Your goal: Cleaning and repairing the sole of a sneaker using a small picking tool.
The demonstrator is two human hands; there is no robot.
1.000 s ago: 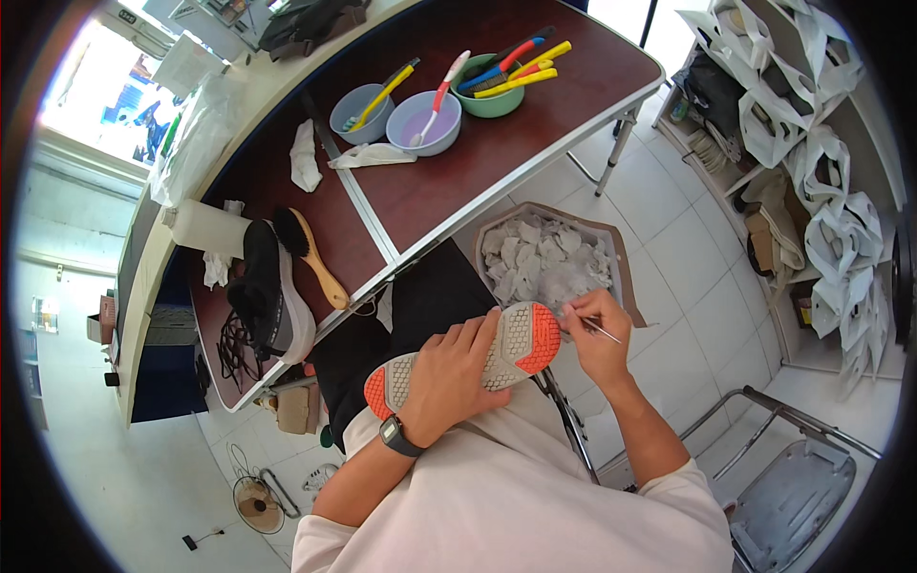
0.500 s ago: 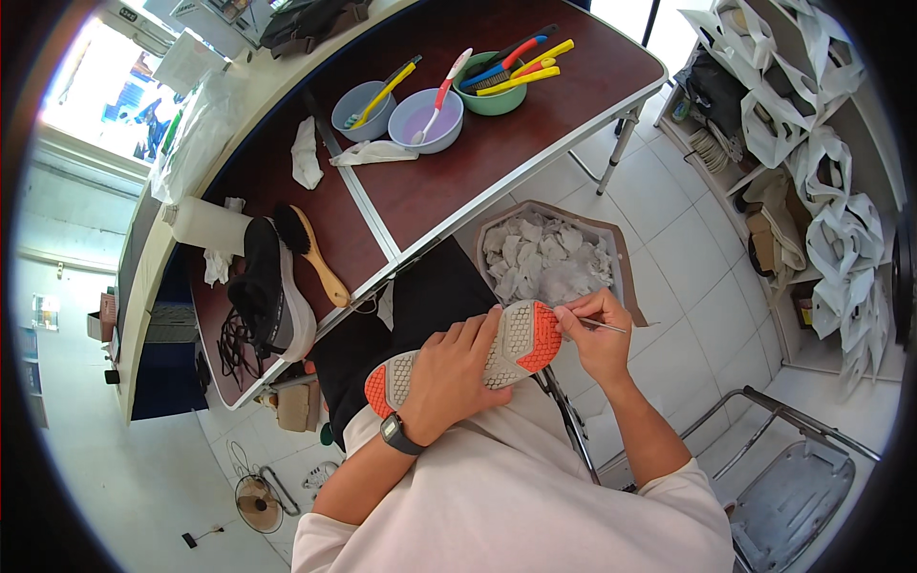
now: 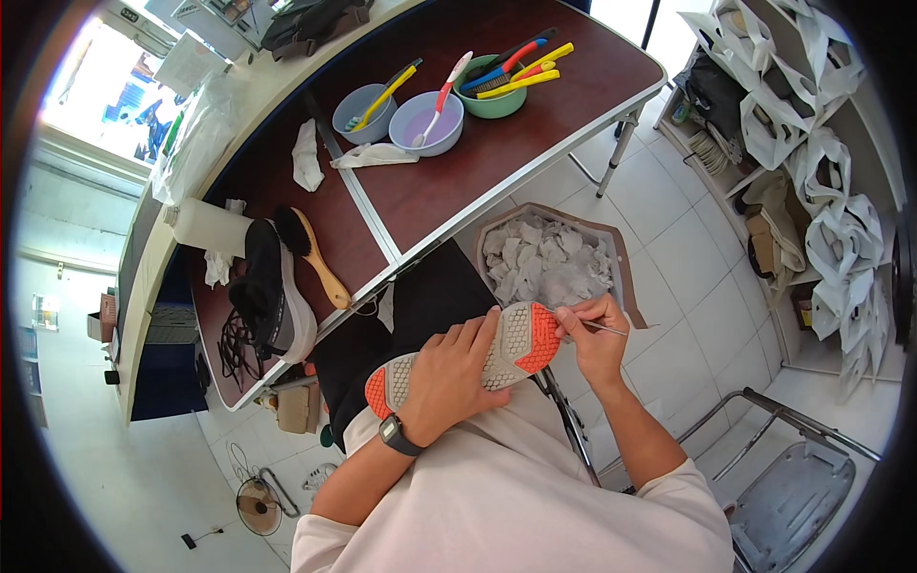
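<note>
Across my lap lies a shoe with its sole turned up, grey with a honeycomb tread and orange patches at both ends. My left hand wraps over the middle of the sole and grips it. At the sole's right end, my right hand pinches a thin metal pick, its fingertips at the orange patch. The pick's working tip is hidden by the fingers. A second shoe, black with a pale sole, rests on the table's left end beside a wooden-handled brush.
On the dark red table stand a grey bowl, a lilac bowl and a green bowl holding brushes. A white bottle lies near the black shoe. A box of crumpled paper sits below the table, a metal chair at right.
My right hand has shifted very slightly at the sole's end, and the pick has tilted a little with it. My left hand and the shoe stay in place.
</note>
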